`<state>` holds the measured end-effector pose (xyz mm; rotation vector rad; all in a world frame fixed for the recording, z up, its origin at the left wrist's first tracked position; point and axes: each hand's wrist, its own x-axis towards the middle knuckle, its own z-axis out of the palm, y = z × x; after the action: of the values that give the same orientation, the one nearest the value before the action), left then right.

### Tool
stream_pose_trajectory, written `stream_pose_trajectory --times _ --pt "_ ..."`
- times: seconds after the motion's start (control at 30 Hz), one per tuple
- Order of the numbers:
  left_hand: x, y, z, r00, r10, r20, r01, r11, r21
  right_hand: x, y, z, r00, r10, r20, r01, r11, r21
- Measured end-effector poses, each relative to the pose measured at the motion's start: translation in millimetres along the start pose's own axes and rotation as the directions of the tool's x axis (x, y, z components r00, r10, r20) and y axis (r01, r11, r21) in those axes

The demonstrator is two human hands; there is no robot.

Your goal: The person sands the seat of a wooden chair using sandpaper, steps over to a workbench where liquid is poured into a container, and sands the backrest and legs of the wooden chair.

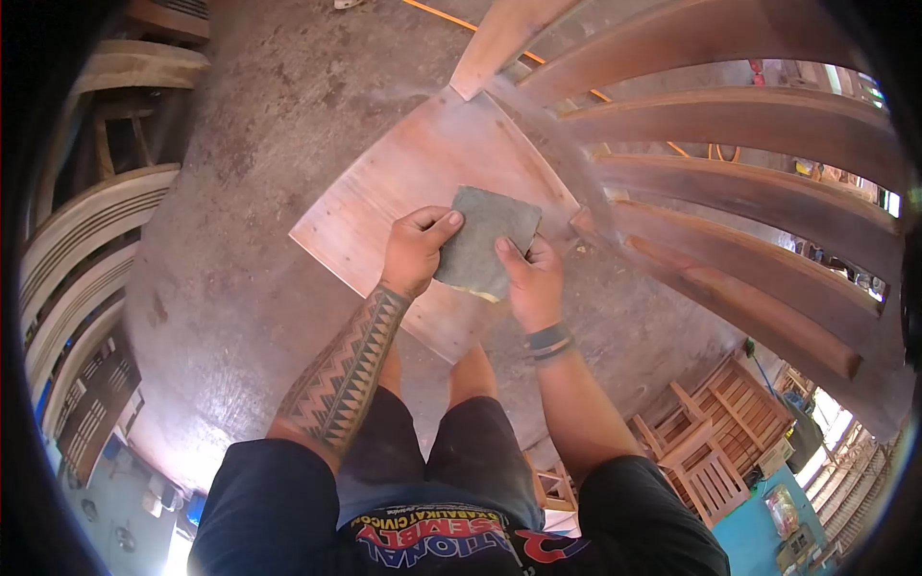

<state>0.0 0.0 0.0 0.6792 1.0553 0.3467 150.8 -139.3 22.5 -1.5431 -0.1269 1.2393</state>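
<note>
A grey, roughly square sheet of sandpaper (488,235) is held up between my two hands, with a pale yellowish strip along its lower edge. My left hand (419,248) pinches its left side, thumb on the face. On the right side, my right hand (534,278) grips it the same way, and the fingers behind the sheet are hidden. Below both hands lies a flat reddish-brown wooden panel (360,206) with whitish dust on its surface. It sits at an angle in front of my legs.
A wooden frame with long curved slats (730,120) rises along the right. Pale curved wooden pieces (96,221) stand at the left. Small wooden furniture (715,432) and a blue-green surface (768,528) are at lower right. An orange cord (442,14) crosses the concrete floor (230,192).
</note>
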Motion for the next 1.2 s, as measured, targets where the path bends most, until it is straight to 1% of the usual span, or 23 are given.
stream_pose_trajectory --times 0.07,0.17,0.27,0.3,0.33,0.37,0.4,0.43,0.47,0.53,0.57,0.6,0.67,0.77,0.87,0.9,0.97,1.07,1.17,1.2 --pt "2 4 -7 1.0 -0.013 0.025 0.013 1.0 0.021 -4 -10 9 0.997 -0.056 0.057 0.05 0.994 0.102" --pt "4 -1 -5 0.991 0.029 0.129 -0.038 0.997 0.065 -12 -12 7 0.996 -0.009 0.083 -0.013 0.963 0.268" --pt "4 -5 -32 0.981 0.036 0.193 -0.083 0.966 0.244 -7 2 14 0.995 0.031 0.09 -0.036 0.997 0.062" --pt "9 0 -40 0.984 0.111 0.141 -0.164 0.876 0.454 0 1 14 0.986 -0.158 0.043 0.164 0.948 -0.274" --pt "17 6 -47 0.974 0.198 0.109 -0.221 0.74 0.635 13 -4 11 0.935 -0.349 0.061 0.316 0.745 -0.587" --pt "21 10 -56 0.953 0.289 0.089 -0.245 0.566 0.787 27 -11 7 0.85 -0.506 0.149 0.394 0.422 -0.816" --pt "26 8 -72 0.913 0.405 0.051 -0.224 0.394 0.891 42 -34 10 0.817 -0.539 0.204 0.393 0.262 -0.881" --pt "33 2 -92 0.856 0.516 0.037 -0.167 0.208 0.964 60 -54 17 0.784 -0.564 0.261 0.378 0.1 -0.92" --pt "39 -4 -110 0.788 0.613 0.049 -0.079 0.021 0.997 89 -45 19 0.757 -0.579 0.305 0.378 0.006 -0.926" --pt "43 -20 -137 0.794 0.595 0.127 -0.095 -0.085 0.992 145 -12 18 0.71 -0.585 0.391 0.355 -0.182 -0.917" --pt "44 -30 -144 0.798 0.58 0.16 -0.103 -0.13 0.986 159 -1 16 0.714 -0.569 0.409 0.366 -0.194 -0.91" --pt "46 -31 -144 0.812 0.566 0.143 -0.081 -0.133 0.988 170 10 15 0.718 -0.55 0.427 0.379 -0.205 -0.902" --pt "42 -23 -139 0.848 0.517 0.118 -0.055 -0.136 0.989 156 23 5 0.758 -0.479 0.443 0.384 -0.221 -0.896" --pt "42 -21 -140 0.855 0.509 0.103 -0.047 -0.122 0.991 106 55 -31 0.848 -0.388 0.36 0.295 -0.218 -0.93" --pt "41 -24 -143 0.85 0.513 0.117 -0.052 -0.14 0.989 102 50 -22 0.906 -0.332 0.261 0.204 -0.197 -0.959" --pt "39 -28 -143 0.853 0.509 0.117 -0.054 -0.138 0.989 108 46 -11 0.903 -0.346 0.256 0.197 -0.196 -0.961" --pt "44 -25 -140 0.841 0.525 0.131 -0.058 -0.154 0.986 159 25 30 0.88 -0.406 0.249 0.188 -0.184 -0.965" --pt "42 -21 -138 0.861 0.497 0.105 -0.029 -0.158 0.987 204 17 74 0.867 -0.471 0.161 0.157 -0.048 -0.986" --pt "41 -22 -139 0.855 0.508 0.108 -0.032 -0.157 0.987 184 23 44 0.794 -0.509 0.333 0.315 -0.124 -0.941" --pt "41 -22 -139 0.857 0.504 0.103 -0.024 -0.16 0.987 170 29 24 0.799 -0.491 0.347 0.321 -0.139 -0.937"
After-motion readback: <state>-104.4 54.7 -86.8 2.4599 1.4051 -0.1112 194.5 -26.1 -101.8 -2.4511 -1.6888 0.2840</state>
